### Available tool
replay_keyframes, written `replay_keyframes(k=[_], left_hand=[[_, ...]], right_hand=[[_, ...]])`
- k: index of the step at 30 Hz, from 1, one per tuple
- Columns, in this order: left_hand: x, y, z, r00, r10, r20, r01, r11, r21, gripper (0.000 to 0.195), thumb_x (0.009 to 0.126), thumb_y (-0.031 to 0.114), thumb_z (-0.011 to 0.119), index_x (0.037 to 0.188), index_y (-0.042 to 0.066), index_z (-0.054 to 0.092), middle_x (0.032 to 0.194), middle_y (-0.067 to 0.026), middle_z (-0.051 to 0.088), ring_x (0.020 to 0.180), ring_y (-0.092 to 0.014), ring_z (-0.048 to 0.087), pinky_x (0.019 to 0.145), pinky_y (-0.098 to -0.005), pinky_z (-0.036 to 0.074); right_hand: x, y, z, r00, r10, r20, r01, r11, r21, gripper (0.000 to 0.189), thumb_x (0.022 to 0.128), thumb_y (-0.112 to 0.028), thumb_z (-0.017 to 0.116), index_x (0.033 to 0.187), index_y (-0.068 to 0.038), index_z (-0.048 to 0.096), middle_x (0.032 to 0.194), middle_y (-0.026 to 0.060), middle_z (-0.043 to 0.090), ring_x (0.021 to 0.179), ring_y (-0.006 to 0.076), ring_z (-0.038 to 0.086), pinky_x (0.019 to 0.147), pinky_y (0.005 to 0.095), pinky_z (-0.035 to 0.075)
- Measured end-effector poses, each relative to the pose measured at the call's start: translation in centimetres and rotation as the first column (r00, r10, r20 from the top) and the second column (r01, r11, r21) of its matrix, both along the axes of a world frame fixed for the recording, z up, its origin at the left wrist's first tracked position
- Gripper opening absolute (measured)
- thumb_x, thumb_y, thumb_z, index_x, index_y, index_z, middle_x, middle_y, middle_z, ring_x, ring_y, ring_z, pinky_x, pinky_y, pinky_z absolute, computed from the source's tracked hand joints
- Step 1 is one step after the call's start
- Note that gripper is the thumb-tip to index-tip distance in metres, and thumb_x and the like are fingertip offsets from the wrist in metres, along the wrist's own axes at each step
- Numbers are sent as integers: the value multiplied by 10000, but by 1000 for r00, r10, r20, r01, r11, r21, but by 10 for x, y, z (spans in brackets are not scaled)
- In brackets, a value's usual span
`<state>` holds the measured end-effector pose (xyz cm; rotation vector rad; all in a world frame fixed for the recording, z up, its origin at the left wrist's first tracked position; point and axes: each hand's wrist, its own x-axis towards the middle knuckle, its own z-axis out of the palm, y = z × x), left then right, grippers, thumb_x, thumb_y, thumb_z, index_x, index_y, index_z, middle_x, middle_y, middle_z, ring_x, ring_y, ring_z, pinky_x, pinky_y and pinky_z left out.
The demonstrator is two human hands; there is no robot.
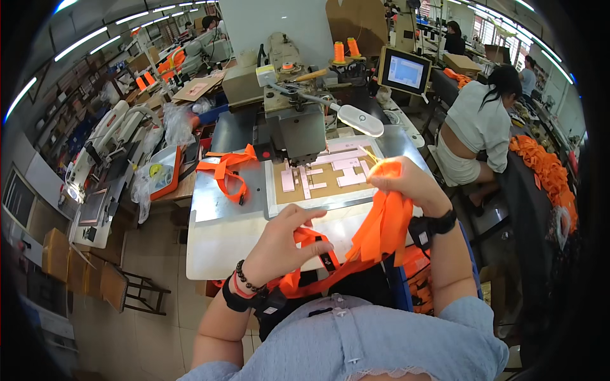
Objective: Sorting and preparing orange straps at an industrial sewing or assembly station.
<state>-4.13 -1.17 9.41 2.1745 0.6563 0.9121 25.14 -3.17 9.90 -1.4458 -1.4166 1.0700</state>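
Observation:
My right hand (pixel 405 183) grips a bundle of orange webbing straps (pixel 381 228), whose ends hang below the fist. Thin yellow strands stick out above its fingers. My left hand (pixel 290 240) is just left of the bundle, thumb and forefinger spread apart. An orange strap with a black label (pixel 328 261) runs behind the left thumb; whether it touches the palm is hidden. More orange webbing (pixel 314 287) droops between both hands, over the front table edge. Beyond the hands, a flat sewing template (pixel 317 193) with pale pink pieces lies under the head of a sewing machine (pixel 298 131).
Another orange strap piece (pixel 228 171) lies on the metal plate at left. A white lamp (pixel 360 120) and a control screen (pixel 404 71) stand beyond. A blue bin (pixel 399 288) with orange goods is below right. A seated co-worker (pixel 476 119) is at right.

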Motion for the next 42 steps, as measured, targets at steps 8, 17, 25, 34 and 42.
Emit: replay_keyframes(k=[8, 17, 25, 34, 42], left_hand=[[41, 98, -23, 924, 307, 229, -366, 883, 294, 111, 796, 102, 686, 843, 5, 664, 730, -131, 586, 665, -281, 580, 617, -342, 455], [50, 119, -84, 915, 397, 75, -404, 901, 156, 160, 799, 153, 693, 786, -3, 661, 716, -134, 589, 654, -282, 588, 599, -343, 449], [53, 93, -32, 848, 438, 297, -518, 805, 291, 119, 812, 70, 662, 767, -21, 600, 698, -142, 530, 647, -320, 532, 588, -367, 430], [20, 118, -85, 936, 293, -195, -315, 944, -95, 221, 805, 199, 684, 823, -22, 678, 653, -155, 626, 562, -232, 614, 549, -306, 479], [47, 56, -23, 965, -62, 256, 194, 824, -532, 251, 979, 219, 472, 1134, 32, 536, 945, -12, 598, 781, -38, 525, 673, -191, 444]], right_hand=[[16, 83, -37, 969, 0, -247, 52, 977, 205, 195, 829, -182, 688, 877, 6, 676, 723, 2, 612, 634, 69, 540, 598, 220, 433], [22, 113, -91, 951, -302, -63, 308, 938, 158, 199, 851, -173, 679, 860, 24, 650, 731, 20, 615, 588, 81, 533, 559, 263, 460], [9, 93, -39, 975, -206, -88, 224, 871, 436, 162, 859, -134, 657, 884, 24, 637, 731, -2, 612, 663, 49, 522, 616, 227, 453], [23, 90, -72, 959, -265, 97, 239, 946, 218, 258, 823, -219, 714, 862, 32, 670, 760, 49, 654, 678, 103, 568, 652, 267, 465], [-64, 18, -19, 979, 181, 94, -179, 984, -24, 295, 758, -271, 767, 851, -5, 681, 770, 30, 650, 689, 90, 563, 655, 252, 459]])
